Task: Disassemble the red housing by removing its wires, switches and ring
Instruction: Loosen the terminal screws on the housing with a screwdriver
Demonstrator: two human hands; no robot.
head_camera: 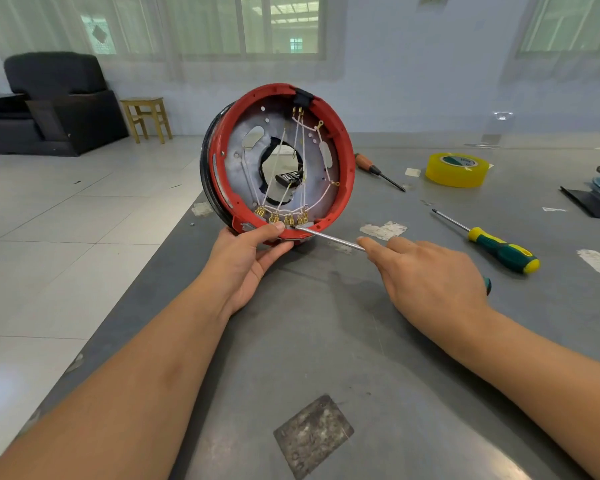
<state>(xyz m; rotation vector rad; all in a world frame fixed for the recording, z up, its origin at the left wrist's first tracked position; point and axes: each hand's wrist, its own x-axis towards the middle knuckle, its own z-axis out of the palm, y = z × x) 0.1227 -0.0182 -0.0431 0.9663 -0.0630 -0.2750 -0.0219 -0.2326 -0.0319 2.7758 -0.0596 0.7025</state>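
My right hand (pixel 426 271) grips a screwdriver (pixel 329 238), shaft running toward 10 o'clock, tip at the brass terminals (pixel 281 216) on the low rim. My left hand (pixel 253 251), nearer, pinches the red housing (pixel 278 161) at 6 o'clock. It stands on edge on the table (pixel 326 341), open face toward me. White wires (pixel 300 150) fan up toward 12. A black ring (pixel 207 161) backs it.
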